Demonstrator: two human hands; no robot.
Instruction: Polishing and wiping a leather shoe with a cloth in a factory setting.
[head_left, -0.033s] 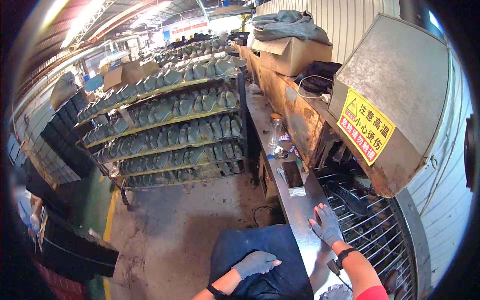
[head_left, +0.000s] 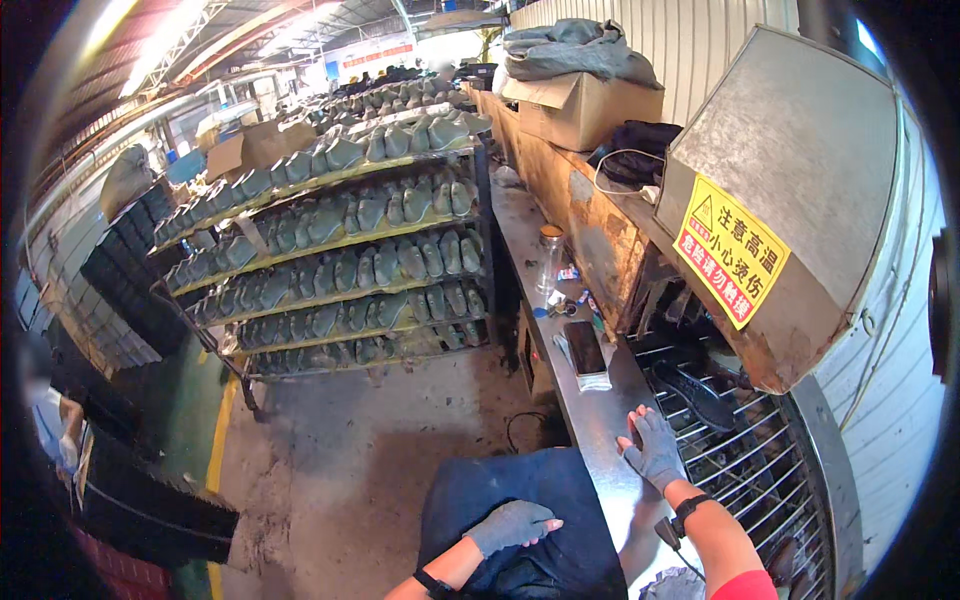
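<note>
Right hand (head_left: 655, 448), gloved, lies flat and unclenched on the metal ledge (head_left: 590, 420) beside the wire conveyor (head_left: 745, 455); left hand (head_left: 510, 525) rests loosely curled, empty, on the lap; reach for the dark sole (head_left: 700, 395) from the ledge side.

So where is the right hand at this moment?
In the head view, lower right: the gloved right hand rests on the metal bench edge, beside the wire conveyor rack, empty.

Bright daylight from upper left roof, glare there; strong fisheye bending, dark vignette rim; centre sharp.
</note>
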